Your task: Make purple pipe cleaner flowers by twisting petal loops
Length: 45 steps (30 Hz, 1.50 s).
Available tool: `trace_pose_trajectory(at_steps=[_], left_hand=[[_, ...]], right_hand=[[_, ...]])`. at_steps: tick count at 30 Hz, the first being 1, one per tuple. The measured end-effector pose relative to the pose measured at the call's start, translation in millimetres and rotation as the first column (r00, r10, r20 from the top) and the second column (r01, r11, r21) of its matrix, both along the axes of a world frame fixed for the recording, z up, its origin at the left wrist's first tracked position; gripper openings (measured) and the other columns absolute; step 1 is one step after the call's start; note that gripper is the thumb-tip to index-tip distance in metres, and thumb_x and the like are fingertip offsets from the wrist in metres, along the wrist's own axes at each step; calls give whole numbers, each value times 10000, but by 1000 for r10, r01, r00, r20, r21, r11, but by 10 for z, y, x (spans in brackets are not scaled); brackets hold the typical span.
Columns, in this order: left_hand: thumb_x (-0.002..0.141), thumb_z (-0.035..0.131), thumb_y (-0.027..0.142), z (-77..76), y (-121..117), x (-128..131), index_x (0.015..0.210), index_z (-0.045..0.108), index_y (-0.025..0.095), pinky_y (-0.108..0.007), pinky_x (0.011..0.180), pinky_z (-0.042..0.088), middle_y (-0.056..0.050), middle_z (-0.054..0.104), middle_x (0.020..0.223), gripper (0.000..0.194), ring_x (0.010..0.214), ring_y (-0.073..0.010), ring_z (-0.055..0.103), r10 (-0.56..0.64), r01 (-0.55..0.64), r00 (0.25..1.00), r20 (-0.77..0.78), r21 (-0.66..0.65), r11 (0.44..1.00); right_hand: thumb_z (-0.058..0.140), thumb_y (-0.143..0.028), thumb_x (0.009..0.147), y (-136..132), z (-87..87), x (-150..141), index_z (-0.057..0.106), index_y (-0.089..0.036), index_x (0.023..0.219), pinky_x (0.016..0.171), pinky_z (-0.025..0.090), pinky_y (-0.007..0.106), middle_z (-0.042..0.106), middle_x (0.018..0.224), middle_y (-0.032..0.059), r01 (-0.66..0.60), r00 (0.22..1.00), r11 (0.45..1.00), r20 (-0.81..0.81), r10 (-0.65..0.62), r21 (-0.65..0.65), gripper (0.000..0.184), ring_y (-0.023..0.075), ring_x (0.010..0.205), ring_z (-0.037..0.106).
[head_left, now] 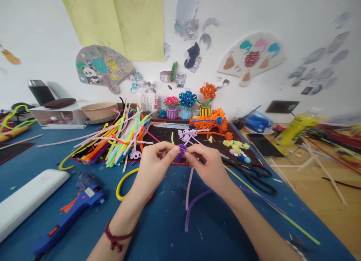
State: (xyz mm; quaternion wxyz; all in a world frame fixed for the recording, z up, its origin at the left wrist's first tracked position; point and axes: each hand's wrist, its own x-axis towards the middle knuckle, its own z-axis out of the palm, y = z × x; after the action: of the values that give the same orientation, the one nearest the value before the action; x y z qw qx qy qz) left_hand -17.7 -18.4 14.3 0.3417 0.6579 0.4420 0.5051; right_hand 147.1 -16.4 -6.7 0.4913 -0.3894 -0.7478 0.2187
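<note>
Both my hands meet over the middle of the table, pinching a dark purple pipe cleaner (182,152) that is bent into small loops. My left hand (156,165) has thumb and finger closed on its left side. The fingers of my right hand (207,163) close on its right side. Below my right hand hangs a lilac pipe cleaner (189,191); I cannot tell if it joins the loops. A long purple strand (194,204) arches under my right wrist. Just behind my hands lie lilac looped flowers (188,134) on a dark mat (162,135).
A heap of coloured pipe cleaners (121,137) lies left, near a blue glue gun (76,212) and a white case (31,201). Black scissors (256,174), a phone (265,144) and pale yellow pieces (235,145) are right. Potted pipe-cleaner flowers (188,103) stand behind.
</note>
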Motion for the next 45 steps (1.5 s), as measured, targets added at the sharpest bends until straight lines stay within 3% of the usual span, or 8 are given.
trace_pose_trajectory(at_steps=[10,19,31,37,45], left_hand=[[743,717,383,-25,-21,37,676,700,141,-235,512,362,-19,610,593,252,543,-118,480,-81,90,991,110,-79,993],[674,773,309,0,-42,68,674,717,133,-231,535,372,-32,656,661,185,598,-125,517,8,34,967,254,-162,986],[734,718,366,-23,-41,95,687,693,109,-229,611,375,-25,627,665,262,644,-119,503,-41,103,966,257,-231,968],[711,744,330,20,-36,84,747,706,119,-206,578,374,-9,632,661,218,618,-103,507,-54,127,953,297,-232,964],[717,732,384,17,-31,72,652,648,114,-223,583,376,0,563,605,290,591,-104,480,-55,100,976,212,-207,973]], right_hand=[[511,-213,901,-8,-13,-4,576,-188,681,549,363,264,534,606,4,22,995,993,94,-33,112,231,139,555,485],[520,-174,889,0,-6,1,592,-183,720,548,372,257,562,638,13,43,997,992,66,-51,116,183,140,568,492],[524,-138,871,-4,-12,5,592,-168,719,538,360,240,541,623,2,45,996,987,74,-57,157,169,124,561,475],[525,-159,881,-7,-5,-6,606,-160,737,528,372,232,548,612,-5,50,999,995,0,-50,91,165,116,540,493],[520,-168,878,-7,-27,-21,609,-159,715,524,369,241,547,606,0,55,998,995,5,-56,79,186,122,536,490]])
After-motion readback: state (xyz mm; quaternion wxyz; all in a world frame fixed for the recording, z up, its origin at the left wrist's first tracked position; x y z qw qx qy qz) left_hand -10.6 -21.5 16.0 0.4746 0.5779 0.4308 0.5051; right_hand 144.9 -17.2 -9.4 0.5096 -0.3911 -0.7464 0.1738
